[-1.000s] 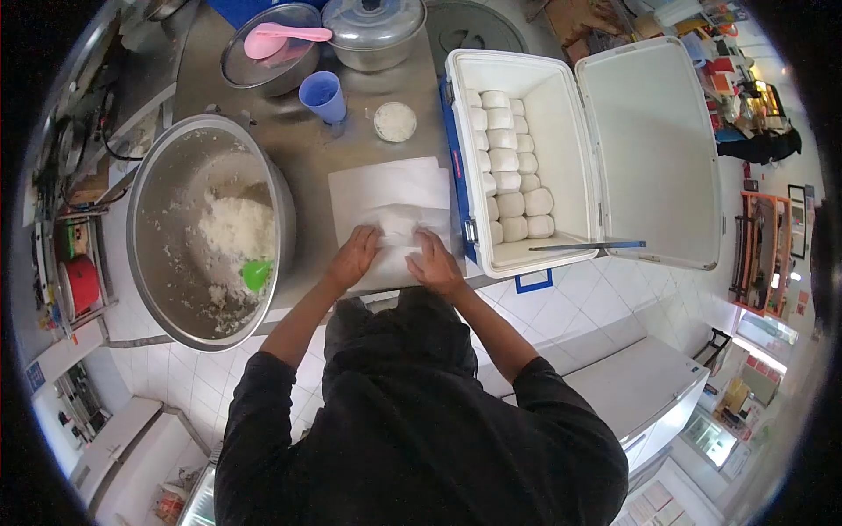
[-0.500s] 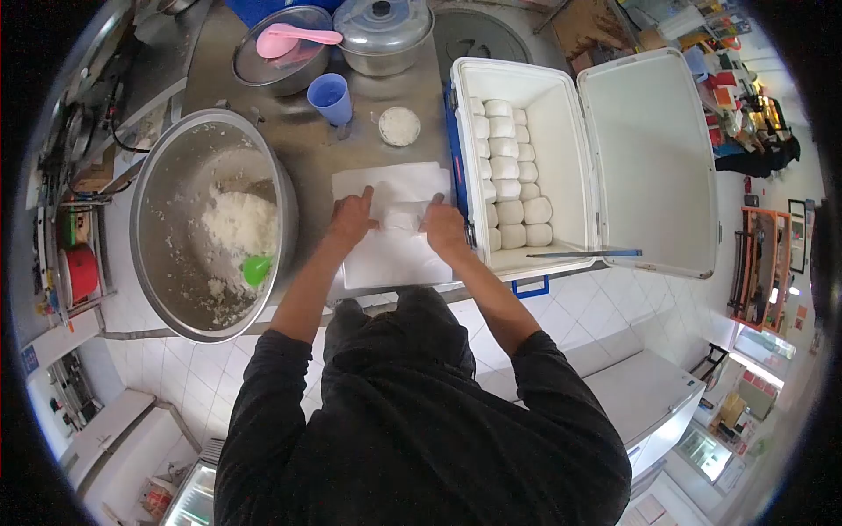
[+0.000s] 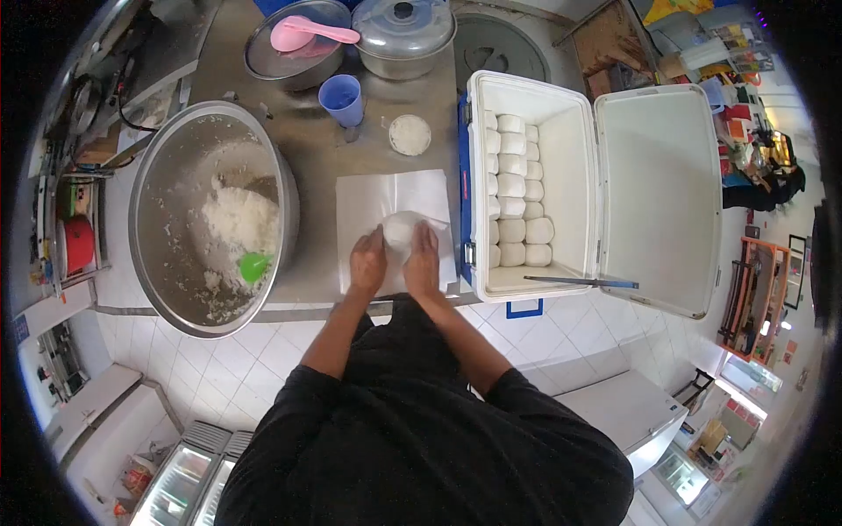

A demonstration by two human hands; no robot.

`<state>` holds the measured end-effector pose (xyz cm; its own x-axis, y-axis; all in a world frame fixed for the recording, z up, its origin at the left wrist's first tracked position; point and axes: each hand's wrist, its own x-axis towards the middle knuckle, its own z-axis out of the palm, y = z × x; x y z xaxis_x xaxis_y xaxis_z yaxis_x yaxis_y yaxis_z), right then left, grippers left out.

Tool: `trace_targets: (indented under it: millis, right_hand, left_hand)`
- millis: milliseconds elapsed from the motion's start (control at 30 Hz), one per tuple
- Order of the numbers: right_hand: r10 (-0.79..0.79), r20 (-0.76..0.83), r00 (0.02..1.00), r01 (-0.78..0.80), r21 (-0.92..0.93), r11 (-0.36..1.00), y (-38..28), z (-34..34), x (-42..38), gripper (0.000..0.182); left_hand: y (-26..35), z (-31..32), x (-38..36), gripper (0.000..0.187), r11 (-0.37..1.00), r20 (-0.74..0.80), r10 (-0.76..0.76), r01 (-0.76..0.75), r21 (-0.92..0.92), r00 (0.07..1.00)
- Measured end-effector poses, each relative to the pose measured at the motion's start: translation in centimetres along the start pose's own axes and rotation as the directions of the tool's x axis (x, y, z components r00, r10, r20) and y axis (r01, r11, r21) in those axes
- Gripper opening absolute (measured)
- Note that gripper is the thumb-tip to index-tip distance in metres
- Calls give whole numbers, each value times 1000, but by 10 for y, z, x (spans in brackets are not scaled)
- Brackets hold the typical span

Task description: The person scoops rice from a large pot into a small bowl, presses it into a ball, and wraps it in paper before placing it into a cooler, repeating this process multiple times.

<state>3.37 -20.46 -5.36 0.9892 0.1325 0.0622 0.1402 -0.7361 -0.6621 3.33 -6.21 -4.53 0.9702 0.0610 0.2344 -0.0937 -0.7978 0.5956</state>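
A white rounded bundle [image 3: 401,228] sits on white paper sheets [image 3: 361,198] on the metal table. My left hand [image 3: 368,260] is closed at the bundle's lower left side, its fingers together on the paper's edge. At the right side of the bundle, my right hand [image 3: 422,258] is closed on the white paper, with a fold of it standing beside the fingertips. Whether the bundle is wholly covered by paper cannot be made out.
A big metal pot [image 3: 145,219] with white rice and a green scoop [image 3: 253,266] stands left. Behind are a blue cup [image 3: 342,100], a small bowl [image 3: 410,135], and lidded pots [image 3: 403,39]. An open cooler [image 3: 561,123] at right holds several white bundles [image 3: 511,167].
Both hands have come closer together and nearer to me, around the bundle. The paper that lay spread toward me is now folded up. The view has shifted slightly.
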Motion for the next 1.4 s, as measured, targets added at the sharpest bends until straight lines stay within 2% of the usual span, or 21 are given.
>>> trace_targets:
  millis: [33, 67, 100, 233, 300, 433, 533, 633, 700, 767, 833, 933, 967, 1000, 1067, 1100, 1200, 1233, 1300, 1367, 1400]
  right_hand:
    - [11, -38, 999, -8, 77, 997, -16, 1, -8, 68]
    - [22, -73, 997, -10, 155, 988, -28, 0, -13, 75]
    - [-12, 15, 1000, 8, 207, 978, -34, -4, -14, 87]
    - [-75, 11, 997, 70, 224, 972, -58, -4, -13, 89]
    - [-110, -54, 993, 119, 218, 969, -50, 6, -1, 86]
    - [20, 78, 997, -38, 239, 970, -41, 24, 29, 68]
    - [104, 176, 979, -139, 197, 971, -49, 24, 42, 63]
    - [101, 166, 981, -143, 264, 954, -56, 8, 41, 60]
    - [63, 140, 988, -105, 322, 941, -70, -17, 29, 58]
    - [20, 90, 996, -48, 323, 945, -99, -53, 13, 55]
    - [-21, 37, 999, 8, 329, 944, -125, -86, -6, 56]
    - [0, 2, 1000, -1, 424, 906, -132, -125, -21, 61]
    - [-10, 92, 996, -19, 309, 951, -122, -140, -21, 67]
    - [-41, 56, 998, 23, 289, 957, -113, -149, -22, 67]
    - [-111, -2, 994, 108, 248, 963, -93, -166, -25, 69]
    - [-20, 51, 999, 2, 340, 940, -88, -177, -25, 67]
    - [-49, -12, 999, 50, 106, 993, -61, -223, -20, 60]
    - [29, 34, 999, -38, 296, 954, -43, -236, -14, 55]
    - [120, 231, 966, -203, 376, 904, -5, -280, 8, 51]
    - [143, 342, 929, -268, 353, 896, 38, -314, 45, 51]
    - [138, 354, 925, -252, 300, 920, 62, -325, 65, 52]
  left_hand:
    - [-4, 2, -9, 59, 999, 73, 32, -35, 40, 997]
    - [-7, 6, -18, 63, 1000, 83, 21, -21, 6, 996]
    - [-6, 7, -22, 67, 1000, 92, 10, -8, -26, 996]
    - [-16, 1, -30, 79, 998, 245, 25, -8, -69, 969]
    - [-10, -8, -26, 73, 995, 259, 16, 11, -102, 966]
    - [-19, -18, -31, 59, 976, 314, -113, 164, -140, 943]
    - [-27, -26, -32, 53, 975, 248, -119, 160, -151, 961]
    - [-29, -39, -32, 48, 888, 344, -166, 292, -355, 924]
    - [-5, -49, -34, 47, 442, 378, -295, 476, -760, 878]
    - [44, -63, -25, 60, -152, 427, -465, 405, -902, 776]
    - [63, -85, -18, 59, -218, 592, -428, 558, -801, 683]
    - [113, -109, -4, 57, -89, 573, -396, 591, -802, 718]
    - [130, -114, 3, 57, -7, 560, -409, 611, -791, 721]
    - [144, -111, 7, 58, 74, 543, -422, 625, -778, 726]
    - [153, -93, 8, 60, 99, 603, -346, 668, -738, 718]
    - [157, -80, 12, 61, 117, 627, -311, 683, -721, 715]
    - [184, -31, 21, 58, 20, 592, -346, 637, -771, 728]
    - [200, -23, 29, 55, 54, 585, -317, 630, -774, 746]
    - [230, -4, 51, 50, 119, 570, -270, 615, -780, 776]
    - [218, 72, 55, 46, 395, 347, -301, 447, -802, 888]
    - [219, 67, 70, 44, 526, 371, -271, 460, -716, 888]
